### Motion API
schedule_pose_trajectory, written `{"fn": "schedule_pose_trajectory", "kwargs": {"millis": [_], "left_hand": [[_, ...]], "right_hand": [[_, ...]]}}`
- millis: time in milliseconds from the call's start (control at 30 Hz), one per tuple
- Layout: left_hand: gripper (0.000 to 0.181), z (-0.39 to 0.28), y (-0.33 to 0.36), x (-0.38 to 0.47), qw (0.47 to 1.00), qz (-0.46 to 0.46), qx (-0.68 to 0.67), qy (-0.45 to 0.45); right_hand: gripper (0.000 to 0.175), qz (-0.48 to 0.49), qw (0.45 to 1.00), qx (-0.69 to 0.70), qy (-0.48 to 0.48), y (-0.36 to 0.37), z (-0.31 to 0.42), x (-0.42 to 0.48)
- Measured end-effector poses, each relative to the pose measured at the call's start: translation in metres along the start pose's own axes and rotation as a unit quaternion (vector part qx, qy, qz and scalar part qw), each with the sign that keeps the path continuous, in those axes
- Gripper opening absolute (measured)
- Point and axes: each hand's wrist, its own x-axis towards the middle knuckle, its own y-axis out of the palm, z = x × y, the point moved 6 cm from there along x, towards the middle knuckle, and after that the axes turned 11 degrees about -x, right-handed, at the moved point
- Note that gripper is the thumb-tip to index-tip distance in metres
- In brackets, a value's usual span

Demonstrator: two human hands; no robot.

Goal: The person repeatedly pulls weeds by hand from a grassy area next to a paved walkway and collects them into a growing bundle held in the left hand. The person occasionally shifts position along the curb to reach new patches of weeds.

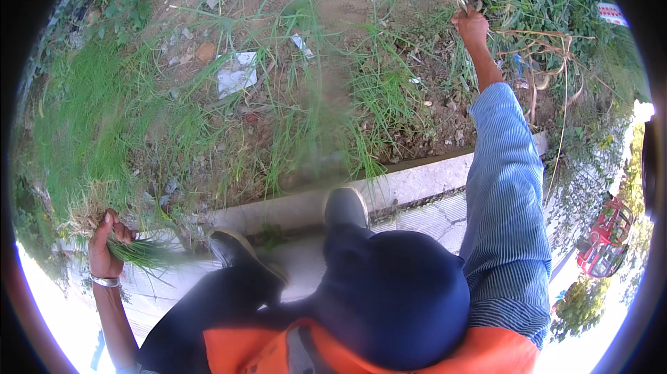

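Note:
My left hand (pixel 110 244), with a metal bangle at the wrist, grips a bunch of uprooted grass (pixel 138 253). Its pale, dry roots (pixel 86 212) stick out above the fist and the green blades hang to the right. My right hand (pixel 471 25) reaches far out to the upper right, its fingers closed at the edge of the weeds (pixel 513 9). Something small and pale shows at its fingertips; I cannot tell what it is. Dry stalks (pixel 565 51) lie just right of that hand. Green grass (pixel 388 87) grows in the soil between the two hands.
A concrete curb (pixel 417 180) runs between the soil and the paving (pixel 440 220), with my shoes (pixel 346 207) beside it. A crumpled white sheet (pixel 237 74), a brown stone (pixel 206 52) and scraps lie in the grass. A red vehicle (pixel 604 238) stands at the far right.

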Motion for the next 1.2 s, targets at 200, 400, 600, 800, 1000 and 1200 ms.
{"fn": "schedule_pose_trajectory", "kwargs": {"millis": [200,400,600,800,1000,1200], "left_hand": [[0.022,0.005,-0.009,0.001,1.0,-0.006,0.008,-0.01],[0.022,0.005,-0.01,0.0,0.999,-0.027,-0.017,-0.02],[0.023,0.011,-0.024,-0.005,0.999,-0.036,-0.023,-0.031],[0.024,0.017,-0.035,-0.007,0.998,-0.043,-0.024,-0.034],[0.024,0.018,-0.043,-0.013,0.998,-0.047,-0.034,-0.034],[0.024,0.015,-0.033,-0.001,0.998,-0.042,-0.013,-0.034]], "right_hand": [[0.037,-0.019,0.997,-0.073,-0.021,-0.004,0.062,-0.013],[0.032,0.202,0.964,0.145,0.09,0.048,0.095,-0.009],[0.044,0.307,0.949,0.051,0.048,0.108,0.13,0.006],[0.043,0.337,0.86,0.292,0.249,0.169,0.145,-0.013],[0.023,0.352,0.838,0.345,0.232,0.152,0.183,-0.023],[0.017,0.364,0.86,0.279,0.226,0.149,0.164,-0.019]]}}
